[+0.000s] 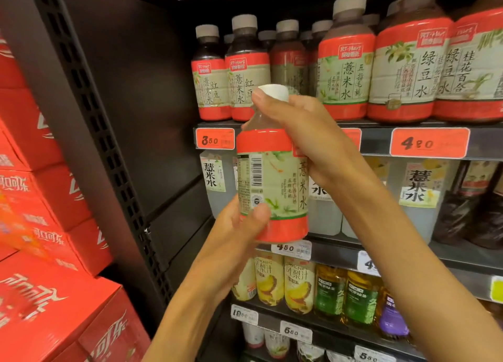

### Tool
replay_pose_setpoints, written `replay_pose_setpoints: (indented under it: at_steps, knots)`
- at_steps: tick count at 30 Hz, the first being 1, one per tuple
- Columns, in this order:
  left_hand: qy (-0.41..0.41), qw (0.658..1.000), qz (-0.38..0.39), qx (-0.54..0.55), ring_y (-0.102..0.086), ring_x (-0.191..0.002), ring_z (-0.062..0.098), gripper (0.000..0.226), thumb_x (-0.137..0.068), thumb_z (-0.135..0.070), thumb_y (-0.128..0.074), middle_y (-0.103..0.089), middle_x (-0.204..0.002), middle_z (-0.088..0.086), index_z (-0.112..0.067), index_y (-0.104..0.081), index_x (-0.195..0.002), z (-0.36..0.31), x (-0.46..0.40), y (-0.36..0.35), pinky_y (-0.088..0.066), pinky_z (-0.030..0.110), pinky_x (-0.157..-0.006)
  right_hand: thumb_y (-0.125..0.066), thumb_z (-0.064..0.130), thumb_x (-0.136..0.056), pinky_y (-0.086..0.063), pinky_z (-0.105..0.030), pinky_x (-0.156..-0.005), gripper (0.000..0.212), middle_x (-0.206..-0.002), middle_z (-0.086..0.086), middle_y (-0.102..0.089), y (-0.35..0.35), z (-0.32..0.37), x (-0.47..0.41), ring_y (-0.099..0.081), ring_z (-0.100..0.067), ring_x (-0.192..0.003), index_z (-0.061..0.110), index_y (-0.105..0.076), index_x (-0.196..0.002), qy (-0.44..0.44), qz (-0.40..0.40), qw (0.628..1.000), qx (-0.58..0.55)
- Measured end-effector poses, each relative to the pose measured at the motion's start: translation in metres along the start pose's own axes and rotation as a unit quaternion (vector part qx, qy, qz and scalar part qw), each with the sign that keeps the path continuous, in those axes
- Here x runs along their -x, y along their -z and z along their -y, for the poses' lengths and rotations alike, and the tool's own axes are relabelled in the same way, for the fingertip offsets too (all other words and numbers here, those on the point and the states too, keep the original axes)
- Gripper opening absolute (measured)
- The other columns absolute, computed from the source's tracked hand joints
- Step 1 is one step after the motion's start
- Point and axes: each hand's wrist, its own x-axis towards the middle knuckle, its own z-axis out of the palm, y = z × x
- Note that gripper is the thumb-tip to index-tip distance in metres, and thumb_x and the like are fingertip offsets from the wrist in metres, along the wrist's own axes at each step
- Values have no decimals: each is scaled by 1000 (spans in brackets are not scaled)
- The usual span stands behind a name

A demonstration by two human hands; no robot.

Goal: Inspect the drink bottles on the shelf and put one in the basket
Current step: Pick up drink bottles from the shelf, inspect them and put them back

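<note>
A drink bottle (pixel 272 179) with a white cap and a red-and-green label is held upright in front of the shelf, its barcode side turned toward me. My right hand (pixel 307 133) grips its neck and shoulder from the right, thumb beside the cap. My left hand (pixel 239 233) holds its lower part from below left, thumb across the label. Behind it, the upper shelf (pixel 375 141) carries several similar bottles with dark liquid (pixel 344 70). No basket is in view.
Red cola cartons (pixel 49 252) are stacked at the left beside the black perforated shelf upright (pixel 109 144). Lower shelves hold pale water bottles (pixel 419 198), yellow juice bottles (pixel 296 285) and green tea bottles (pixel 359 299). Orange price tags (pixel 430 142) line the shelf edges.
</note>
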Motion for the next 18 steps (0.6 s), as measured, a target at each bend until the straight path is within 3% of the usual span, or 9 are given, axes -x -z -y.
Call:
replay_pose_setpoints:
  at_steps: [3,5,7,8,10,13,15,18]
  knots:
    - [-7,1000,-27,-14,-65,-111,20,91,-54,-62,-81,-69,-120,4,-13,-56,-126,5,1,-4,-54,25,-84,-60,44,-91,-52,-25,-65,45,-79,-14,-68,1,3,0,-65,-17,-68,1,-70,-93,-6,17,1000,14]
    - [-7,999,-25,43,-64,-112,24,86,-54,-60,-83,-68,-122,7,-15,-61,-124,7,3,-2,-55,30,-86,-59,57,-86,-47,-34,-77,54,-85,-30,-56,5,5,-1,-58,-31,-78,5,-67,-98,-30,64,997,-32]
    - [-3,994,14,109,-64,-112,29,78,-61,-58,-81,-65,-126,12,-17,-63,-125,7,6,-3,-55,36,-89,-61,60,-82,-43,-38,-83,56,-86,-33,-45,8,3,-2,-50,-38,-79,7,-58,-102,-62,111,987,-97]
    - [1,990,39,139,-64,-110,32,75,-66,-56,-78,-63,-127,15,-17,-61,-127,6,6,-6,-54,38,-89,-58,54,-85,-47,-38,-85,53,-87,-33,-54,7,2,-3,-58,-37,-81,4,-58,-101,-68,134,980,-130]
    - [18,981,66,180,-64,-108,34,73,-72,-53,-76,-61,-127,18,-16,-57,-131,5,5,-12,-54,40,-90,-50,45,-88,-52,-41,-89,45,-90,-16,-71,3,0,-4,-68,-29,-87,4,-60,-102,-79,172,962,-196]
    - [33,980,57,187,-58,-116,40,79,-73,-53,-74,-56,-132,23,-12,-51,-136,2,5,-16,-48,48,-99,-45,39,-93,-56,-35,-78,37,-82,-11,-73,2,-1,-4,-70,-26,-81,5,-60,-93,-71,179,956,-223]
    - [38,983,53,169,-48,-126,46,87,-70,-56,-76,-51,-137,26,-11,-47,-139,2,4,-12,-34,61,-108,-44,38,-95,-56,-31,-73,37,-79,-11,-73,4,0,-5,-68,-25,-77,5,-60,-90,-59,161,963,-207]
    - [40,987,45,149,-41,-131,48,85,-63,-56,-80,-52,-138,22,-16,-54,-133,1,4,-9,-25,66,-110,-50,39,-91,-56,-30,-66,35,-76,-10,-72,6,2,-3,-68,-23,-70,6,-60,-89,-51,156,971,-175]
